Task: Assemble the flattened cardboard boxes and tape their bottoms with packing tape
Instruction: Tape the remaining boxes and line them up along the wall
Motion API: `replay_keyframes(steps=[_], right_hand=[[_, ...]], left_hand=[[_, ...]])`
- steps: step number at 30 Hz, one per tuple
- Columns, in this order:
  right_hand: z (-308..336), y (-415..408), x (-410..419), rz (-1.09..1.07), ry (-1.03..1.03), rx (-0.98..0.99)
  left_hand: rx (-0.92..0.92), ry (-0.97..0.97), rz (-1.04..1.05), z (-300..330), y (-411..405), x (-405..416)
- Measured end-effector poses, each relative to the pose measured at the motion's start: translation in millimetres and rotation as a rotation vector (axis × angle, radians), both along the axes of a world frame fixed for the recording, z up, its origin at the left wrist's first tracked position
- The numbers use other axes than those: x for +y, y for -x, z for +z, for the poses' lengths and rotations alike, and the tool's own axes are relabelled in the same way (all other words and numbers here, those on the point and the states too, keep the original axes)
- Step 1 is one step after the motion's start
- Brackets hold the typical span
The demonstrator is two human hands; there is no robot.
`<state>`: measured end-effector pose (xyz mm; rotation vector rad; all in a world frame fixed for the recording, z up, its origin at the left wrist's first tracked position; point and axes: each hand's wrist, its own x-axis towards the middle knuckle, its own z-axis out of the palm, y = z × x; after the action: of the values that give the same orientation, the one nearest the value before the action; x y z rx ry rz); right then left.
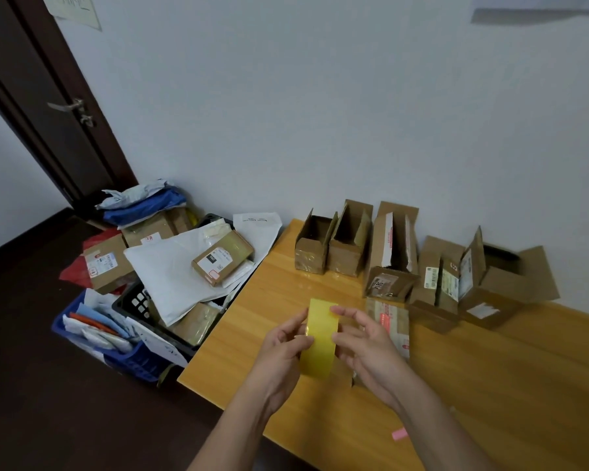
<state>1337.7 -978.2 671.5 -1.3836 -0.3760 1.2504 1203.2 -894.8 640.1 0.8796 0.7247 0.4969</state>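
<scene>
A yellow roll of packing tape [320, 338] is held edge-on above the wooden table [490, 385]. My left hand [283, 348] grips its left side. My right hand [364, 341] holds its right side, fingertips at the roll's top edge. Under my right hand lies a flattened cardboard box [391, 321] with a red-printed label, partly hidden. Several assembled open boxes stand along the wall: two small ones [334, 246], a tall one [393, 253], and a cluster with open flaps [473, 280].
Left of the table, on the dark floor, a black crate [140, 300] and a blue basket [140, 362] hold parcels, white mailers and papers. A dark door [48, 107] stands at the far left. A small pink scrap [399, 434] lies on the table.
</scene>
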Motion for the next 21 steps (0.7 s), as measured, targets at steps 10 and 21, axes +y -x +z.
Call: replay_keyframes(steps=[10, 21], right_hand=[[5, 16, 5, -0.098, -0.026, -0.024], [8, 25, 1, -0.059, -0.054, -0.025]], left_hand=[[-0.036, -0.045, 0.126, 7, -1, -12], [-0.114, 0.015, 0.157, 10, 7, -19]])
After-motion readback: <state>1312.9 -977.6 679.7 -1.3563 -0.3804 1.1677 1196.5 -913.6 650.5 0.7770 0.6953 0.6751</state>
